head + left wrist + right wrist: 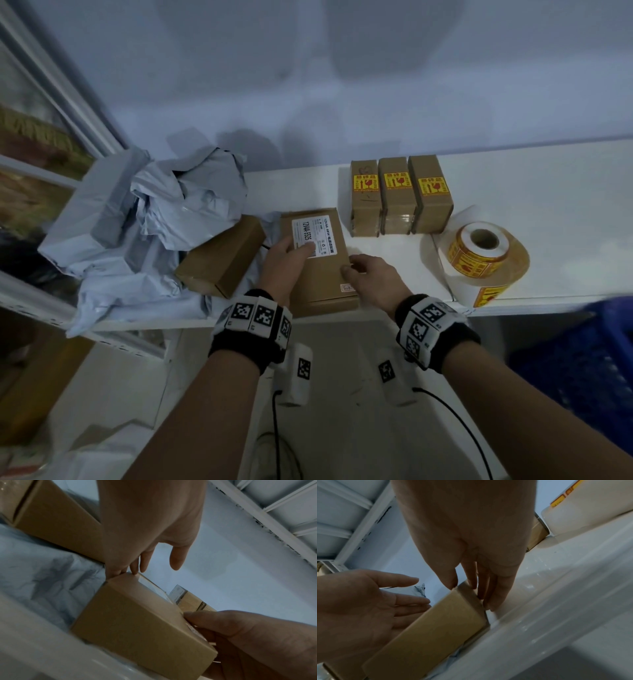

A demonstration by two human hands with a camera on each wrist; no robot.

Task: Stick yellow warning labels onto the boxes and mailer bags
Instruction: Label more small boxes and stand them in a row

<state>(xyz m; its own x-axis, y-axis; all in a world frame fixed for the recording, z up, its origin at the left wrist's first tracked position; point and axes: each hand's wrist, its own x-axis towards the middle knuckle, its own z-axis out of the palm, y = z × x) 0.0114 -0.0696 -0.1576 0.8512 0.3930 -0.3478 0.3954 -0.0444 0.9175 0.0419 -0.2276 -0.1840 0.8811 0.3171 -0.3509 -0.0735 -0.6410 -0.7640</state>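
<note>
A flat brown box [322,274] with a white printed label lies at the front edge of the white shelf [548,212], overhanging it slightly. My left hand [294,251] rests on its top with straight fingers on the white label. My right hand [359,272] holds the box's right edge, thumb on top and fingers [489,588] down its side. A roll of yellow warning labels [479,255] stands to the right. Three small brown boxes [399,195] behind each carry a yellow label. Grey mailer bags [147,219] are heaped at the left.
A second brown box [222,262] lies just left of the held one, partly on the bags. A blue crate [582,363] stands below the shelf on the right. Cables hang from my wrists over the floor.
</note>
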